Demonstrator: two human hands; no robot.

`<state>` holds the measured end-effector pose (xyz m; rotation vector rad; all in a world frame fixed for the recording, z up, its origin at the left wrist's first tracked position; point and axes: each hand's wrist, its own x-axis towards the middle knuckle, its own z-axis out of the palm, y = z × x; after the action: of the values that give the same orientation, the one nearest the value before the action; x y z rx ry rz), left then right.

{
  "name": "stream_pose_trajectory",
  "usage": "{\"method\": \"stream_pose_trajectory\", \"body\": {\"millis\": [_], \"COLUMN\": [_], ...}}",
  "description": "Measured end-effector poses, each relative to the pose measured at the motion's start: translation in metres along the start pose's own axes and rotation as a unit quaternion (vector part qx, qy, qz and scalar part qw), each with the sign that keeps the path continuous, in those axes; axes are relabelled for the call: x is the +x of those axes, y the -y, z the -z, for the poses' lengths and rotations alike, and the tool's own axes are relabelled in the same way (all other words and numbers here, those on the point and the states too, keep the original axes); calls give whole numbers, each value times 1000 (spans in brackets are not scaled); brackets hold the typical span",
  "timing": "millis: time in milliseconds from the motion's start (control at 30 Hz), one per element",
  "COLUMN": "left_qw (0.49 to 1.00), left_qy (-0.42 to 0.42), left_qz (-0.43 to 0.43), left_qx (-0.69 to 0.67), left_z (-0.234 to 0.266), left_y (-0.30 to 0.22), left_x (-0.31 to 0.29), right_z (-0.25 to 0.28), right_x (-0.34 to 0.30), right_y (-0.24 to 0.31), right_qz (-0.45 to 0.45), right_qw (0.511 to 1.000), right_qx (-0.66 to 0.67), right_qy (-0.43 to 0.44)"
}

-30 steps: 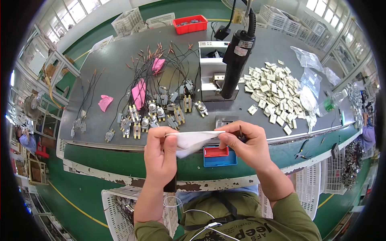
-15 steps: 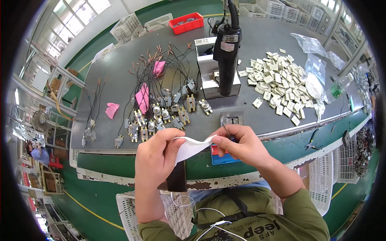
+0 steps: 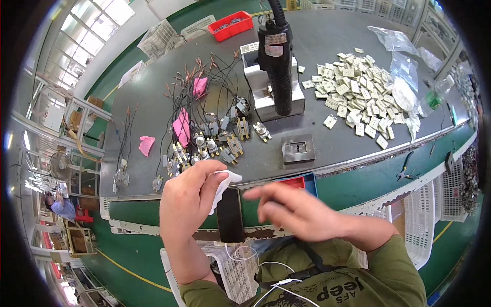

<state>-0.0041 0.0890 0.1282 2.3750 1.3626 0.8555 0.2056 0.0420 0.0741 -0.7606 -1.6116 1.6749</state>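
My left hand (image 3: 190, 199) pinches a crumpled white sheet, like paper or tissue (image 3: 223, 190), between thumb and fingers. Just right of it, a dark phone (image 3: 230, 217) lies at the table's front edge. My right hand (image 3: 299, 210) hovers beside the phone, slightly blurred, its index finger stretched out and apart from the others; nothing shows in it. Beyond my hands, a metal fixture block (image 3: 298, 149) sits on the grey table (image 3: 327, 140). Partly behind my right hand stand a red tray (image 3: 293, 182) and a blue tray (image 3: 310, 185).
A black power screwdriver (image 3: 276, 66) hangs over a metal jig (image 3: 255, 77). Wired socket parts (image 3: 209, 140) and pink paper (image 3: 181, 127) lie left. A heap of cream plastic pieces (image 3: 358, 92), plastic bags (image 3: 404, 66), a bottle (image 3: 434, 97) and pliers (image 3: 406, 169) are right.
My right hand has let go of the white sheet and moved down, near the phone. The sheet now hangs from my left hand alone. The view has shifted slightly.
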Motion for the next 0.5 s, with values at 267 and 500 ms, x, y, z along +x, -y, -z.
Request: {"method": "stream_pose_trajectory", "body": {"millis": [267, 500], "left_qw": [1000, 999], "left_qy": [6, 13], "left_qz": [-4, -12], "left_qx": [23, 29], "left_z": [-2, -2], "left_y": [-5, -6], "left_x": [-1, 0], "right_z": [-18, -19], "right_x": [13, 13], "right_y": [3, 2], "right_qz": [-89, -89], "right_qw": [991, 993], "right_qx": [47, 54], "right_qy": [86, 62]}}
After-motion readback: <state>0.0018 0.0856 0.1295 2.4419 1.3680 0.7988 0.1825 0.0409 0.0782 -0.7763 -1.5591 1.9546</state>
